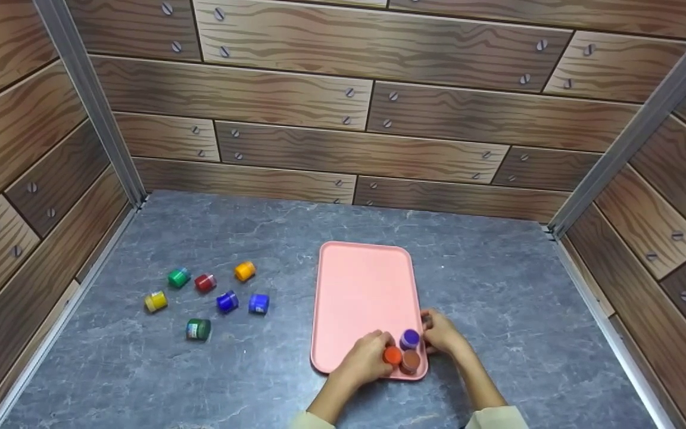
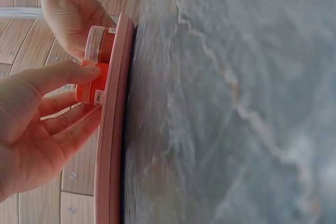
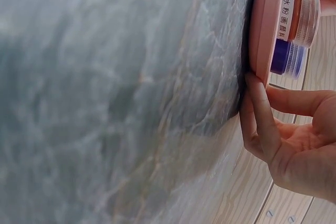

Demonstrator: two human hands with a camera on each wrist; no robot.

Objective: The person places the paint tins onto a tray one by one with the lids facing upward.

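Orange-red jar is at the near-right corner of the pink tray, held by the left grip, thumb and fingers curled round it, spread only jar-wide. Brown jar is just beside, contact unclear; could be tipped if the orange-red one is shoved sideways. Purple jar is just beyond. Tray edge is pinched by the right grip; if raised there, jars could be slid. Farther left, seven tipped-over jars could be rolled across the counter if bumped.
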